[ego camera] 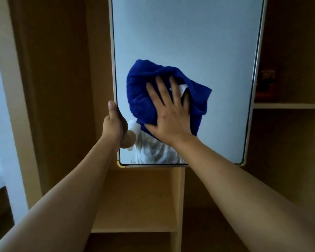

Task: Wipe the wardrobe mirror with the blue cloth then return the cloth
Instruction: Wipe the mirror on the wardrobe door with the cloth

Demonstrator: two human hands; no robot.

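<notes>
Dim interior, daylight from left edge; soft overall focus, wide-angle bending at borders, right shelves shadowed.

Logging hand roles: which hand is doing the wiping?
The right hand, fingers spread flat on the blue cloth against the mirror; the left hand only grips the mirror's edge.

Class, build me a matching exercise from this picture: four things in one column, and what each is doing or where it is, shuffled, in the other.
Column one:
1. left hand
2. right hand
3. blue cloth
4. shelf

Column two:
A. bunched against the mirror
B. grips the mirror's left edge
C. lies flat on the cloth, fingers spread
D. right of the mirror

Pairs: 1-B, 2-C, 3-A, 4-D
</notes>
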